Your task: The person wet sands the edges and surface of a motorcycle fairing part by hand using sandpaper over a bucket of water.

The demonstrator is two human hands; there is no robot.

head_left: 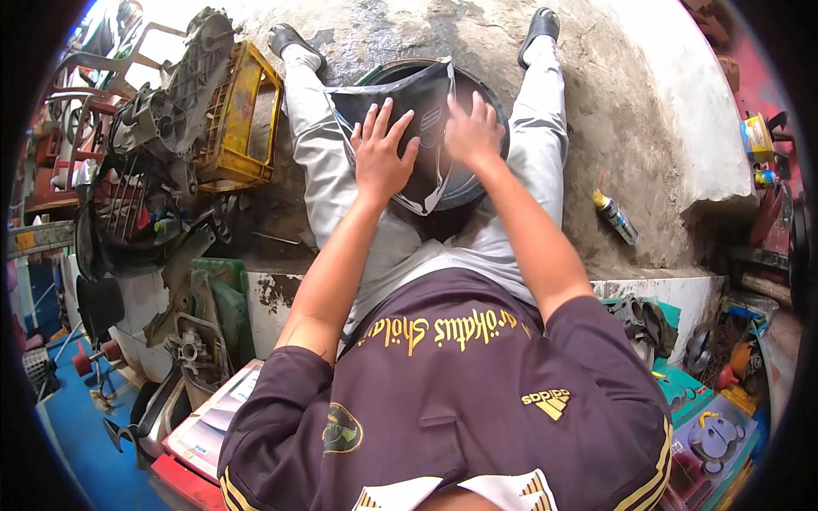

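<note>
Left hand (385, 157), its fingers spread apart, rests on a dark, white-edged panel (429, 100) lying across a round black basin (492, 89) between the seated person's outstretched legs (535, 157). Right hand (475, 132) is at the panel's right side, too blurred to tell its fingers' state

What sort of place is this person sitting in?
Probably a repair workshop, perhaps for motorbikes: a large metal casing, like an engine's, by a yellow crate; another metal part at lower left; a spray can on the stained floor.
</note>
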